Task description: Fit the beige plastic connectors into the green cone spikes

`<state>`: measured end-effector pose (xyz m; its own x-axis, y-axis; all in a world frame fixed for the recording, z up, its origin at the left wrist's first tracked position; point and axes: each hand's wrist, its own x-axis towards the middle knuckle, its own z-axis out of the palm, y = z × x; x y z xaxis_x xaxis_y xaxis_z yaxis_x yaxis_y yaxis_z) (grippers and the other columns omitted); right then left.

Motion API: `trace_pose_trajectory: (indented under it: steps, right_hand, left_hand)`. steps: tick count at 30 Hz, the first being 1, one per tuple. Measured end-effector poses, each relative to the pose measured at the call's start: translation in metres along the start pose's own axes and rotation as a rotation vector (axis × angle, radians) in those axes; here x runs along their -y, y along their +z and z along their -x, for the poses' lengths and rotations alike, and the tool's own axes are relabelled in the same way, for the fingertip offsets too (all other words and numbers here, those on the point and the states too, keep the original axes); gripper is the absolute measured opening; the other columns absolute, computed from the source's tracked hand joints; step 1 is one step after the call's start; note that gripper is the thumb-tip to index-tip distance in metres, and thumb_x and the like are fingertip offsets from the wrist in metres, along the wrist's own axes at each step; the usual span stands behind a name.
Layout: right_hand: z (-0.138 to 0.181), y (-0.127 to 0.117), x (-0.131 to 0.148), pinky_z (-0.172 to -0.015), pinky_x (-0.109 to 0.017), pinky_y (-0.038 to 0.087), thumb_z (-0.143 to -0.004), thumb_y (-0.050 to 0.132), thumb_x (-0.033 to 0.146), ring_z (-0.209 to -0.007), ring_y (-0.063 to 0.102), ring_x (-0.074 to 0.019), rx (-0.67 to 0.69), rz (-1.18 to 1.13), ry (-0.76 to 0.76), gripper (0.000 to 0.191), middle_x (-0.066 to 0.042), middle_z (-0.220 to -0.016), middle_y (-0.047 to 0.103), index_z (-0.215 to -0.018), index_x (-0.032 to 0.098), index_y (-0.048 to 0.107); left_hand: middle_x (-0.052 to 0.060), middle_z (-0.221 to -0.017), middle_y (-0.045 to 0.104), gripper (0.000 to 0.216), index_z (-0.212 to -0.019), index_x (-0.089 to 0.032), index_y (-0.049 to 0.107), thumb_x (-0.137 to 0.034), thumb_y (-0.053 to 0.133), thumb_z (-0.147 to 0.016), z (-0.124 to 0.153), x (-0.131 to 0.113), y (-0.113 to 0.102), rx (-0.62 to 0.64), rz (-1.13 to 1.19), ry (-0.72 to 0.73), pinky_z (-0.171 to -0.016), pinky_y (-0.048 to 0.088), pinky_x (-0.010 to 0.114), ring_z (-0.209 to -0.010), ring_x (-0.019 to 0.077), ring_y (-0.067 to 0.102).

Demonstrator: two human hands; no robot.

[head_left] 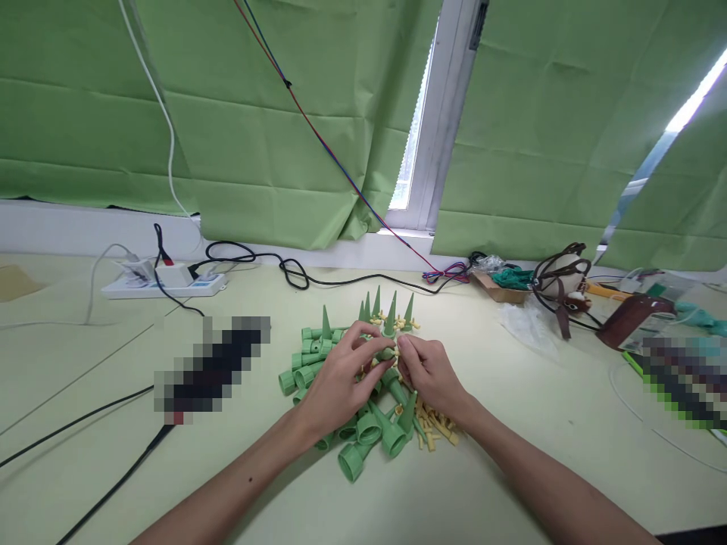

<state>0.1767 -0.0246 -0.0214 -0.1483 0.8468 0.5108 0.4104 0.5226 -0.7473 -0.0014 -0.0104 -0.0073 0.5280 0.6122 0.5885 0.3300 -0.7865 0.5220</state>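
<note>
My left hand (344,375) is closed in a pinch on a green plastic spike (387,353), whose far part is hidden by the fingers. My right hand (430,371) meets it from the other side, thumb and forefinger pressed around a small yellow plastic piece (396,352) at the green part's end. Beneath and around both hands lies a heap of green spikes with round, hollow caps (369,428). Several green cones (390,314) stand upright behind the hands. Small yellow pieces (435,428) are piled below my right hand, and more lie among the upright cones.
At the back left sits a white power strip (187,286) with plugs and a black cable (363,280). A blurred dark object (213,371) lies left of the heap. To the right are a clear plastic bag (528,325), a small cardboard box (500,288) and a brown strapped item (568,280).
</note>
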Motion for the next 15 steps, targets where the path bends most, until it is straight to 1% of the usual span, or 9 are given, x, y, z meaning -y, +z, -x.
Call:
trace_pose_trajectory:
  steps: [2, 4, 6, 7, 9, 10, 13, 15]
  right_hand:
    - [-0.0002, -0.0003, 0.0011, -0.051, -0.025, 0.035, -0.102, 0.033, 0.038, -0.047, 0.042, -0.0106, -0.034, -0.003, 0.010, 0.044, 0.003, -0.051, 0.044, -0.062, 0.021, 0.041]
    - [-0.0005, -0.0011, 0.0017, -0.051, -0.024, 0.036, -0.101, 0.035, 0.040, -0.048, 0.044, -0.0106, -0.074, -0.015, 0.023, 0.043, 0.003, -0.053, 0.046, -0.064, 0.021, 0.042]
    - [-0.0007, -0.0022, 0.0017, -0.050, -0.024, 0.037, -0.101, 0.036, 0.041, -0.048, 0.045, -0.0105, -0.114, -0.031, 0.031, 0.041, 0.003, -0.055, 0.047, -0.066, 0.021, 0.042]
    - [-0.0008, -0.0029, 0.0015, -0.050, -0.024, 0.037, -0.101, 0.036, 0.041, -0.049, 0.046, -0.0105, -0.128, -0.038, 0.031, 0.040, 0.003, -0.057, 0.048, -0.067, 0.021, 0.043]
    - [-0.0007, -0.0041, 0.0012, -0.051, -0.023, 0.037, -0.101, 0.037, 0.040, -0.049, 0.046, -0.0103, -0.138, -0.050, 0.022, 0.038, 0.003, -0.058, 0.049, -0.068, 0.021, 0.043]
    - [-0.0006, -0.0045, 0.0012, -0.051, -0.023, 0.037, -0.101, 0.038, 0.040, -0.049, 0.046, -0.0103, -0.129, -0.051, 0.015, 0.037, 0.003, -0.058, 0.049, -0.069, 0.021, 0.044]
    - [0.0001, -0.0050, 0.0019, -0.053, -0.024, 0.037, -0.100, 0.039, 0.039, -0.050, 0.045, -0.0108, -0.062, -0.031, -0.018, 0.035, 0.004, -0.057, 0.048, -0.072, 0.021, 0.047]
    - [0.0005, -0.0048, 0.0025, -0.054, -0.024, 0.037, -0.100, 0.039, 0.038, -0.052, 0.045, -0.0113, -0.027, -0.012, -0.035, 0.033, 0.004, -0.057, 0.048, -0.073, 0.020, 0.048]
  left_hand:
    - [0.004, -0.112, 0.048, 0.022, -0.114, -0.025, 0.054, -0.018, 0.050, -0.094, -0.0009, -0.0018, 0.0002, -0.027, 0.009, -0.040, -0.058, 0.043, 0.023, -0.062, 0.0067, 0.047]
    - [0.003, -0.104, 0.049, 0.018, -0.110, -0.023, 0.051, -0.021, 0.052, -0.092, -0.0019, -0.0044, -0.0002, -0.070, 0.030, -0.093, -0.057, 0.042, 0.023, -0.065, 0.0088, 0.049]
    - [0.001, -0.092, 0.049, 0.008, -0.098, -0.020, 0.050, -0.026, 0.052, -0.093, -0.0033, -0.0070, -0.0012, -0.110, 0.053, -0.155, -0.058, 0.041, 0.023, -0.066, 0.0106, 0.049]
    - [0.000, -0.086, 0.048, 0.010, -0.090, -0.020, 0.050, -0.028, 0.050, -0.094, -0.0041, -0.0081, -0.0019, -0.128, 0.056, -0.184, -0.058, 0.040, 0.024, -0.066, 0.0111, 0.048]
    - [0.000, -0.078, 0.047, 0.027, -0.076, -0.019, 0.048, -0.032, 0.042, -0.098, -0.0061, -0.0097, -0.0034, -0.119, 0.073, -0.221, -0.061, 0.040, 0.025, -0.069, 0.0129, 0.047]
    - [0.000, -0.076, 0.047, 0.032, -0.073, -0.018, 0.048, -0.034, 0.039, -0.099, -0.0072, -0.0101, -0.0041, -0.108, 0.091, -0.241, -0.061, 0.039, 0.025, -0.070, 0.0135, 0.047]
    - [-0.001, -0.069, 0.043, 0.040, -0.065, -0.018, 0.043, -0.040, 0.040, -0.098, -0.0095, -0.0098, -0.0044, -0.017, 0.125, -0.276, -0.060, 0.036, 0.026, -0.065, 0.0130, 0.043]
    - [-0.002, -0.067, 0.041, 0.041, -0.064, -0.018, 0.039, -0.044, 0.044, -0.096, -0.0100, -0.0089, -0.0033, 0.006, 0.142, -0.303, -0.058, 0.035, 0.026, -0.063, 0.0128, 0.041]
